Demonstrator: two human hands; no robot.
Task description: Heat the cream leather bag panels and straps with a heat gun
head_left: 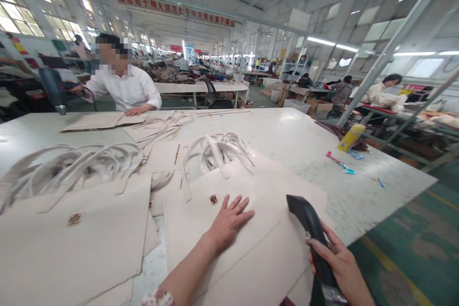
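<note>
1. Head view, near edge of the table [304, 143]: a cream handbag [201, 229] lies flat on top of a stack of like bags, its small brass clasp [213, 199] facing up and its white handles [218, 150] curled toward the table's middle.
2. Left hand [229, 222] rests palm down on that handbag, just right of the clasp, fingers spread wide and flat, gripping nothing.
3. Right hand [339, 263] is closed around the handle of a black handheld tool [310, 227], whose blunt end points up and left over the handbag's right part; whether the tool touches the bag cannot be told.
4. Near left corner: a second stack of cream handbags [75, 244] with its own brass clasp [74, 219], and a heap of white handles [71, 162] behind it.
5. Far edge: a person in a white shirt [125, 88] sits with one hand on flat cream panels [103, 120]; more panels and straps [158, 126] lie beside them.
6. Right edge: a yellow bottle [350, 137] lies tilted, with a pink-and-blue tube [339, 161] near it on the bare top.
7. Beyond the table: other workers at benches [373, 93] on the right, and a red banner [175, 9] under the roof.
</note>
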